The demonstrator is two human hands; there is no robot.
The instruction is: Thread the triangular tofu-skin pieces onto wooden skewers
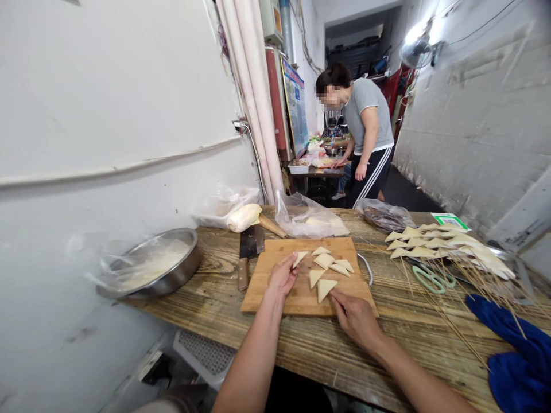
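Here, the nearest triangular slice [326, 289] is lying on the cutting board [261, 287], just left of the right hand [356, 317] touching it, grip unclear, while the left hand [283, 275] is pinching another slice [300, 258].

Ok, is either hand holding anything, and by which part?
Left hand: a pale triangle, by its left edge. Right hand touches another triangle at its lower right; grip unclear.

I reach forward with my bare left forearm [255, 353], my left hand [282, 275] curled at the fingers [293, 279]. My bare right forearm [411, 367] slants in from my right, my right hand [356, 316] nearer me, back upward, index finger [338, 296] extended.
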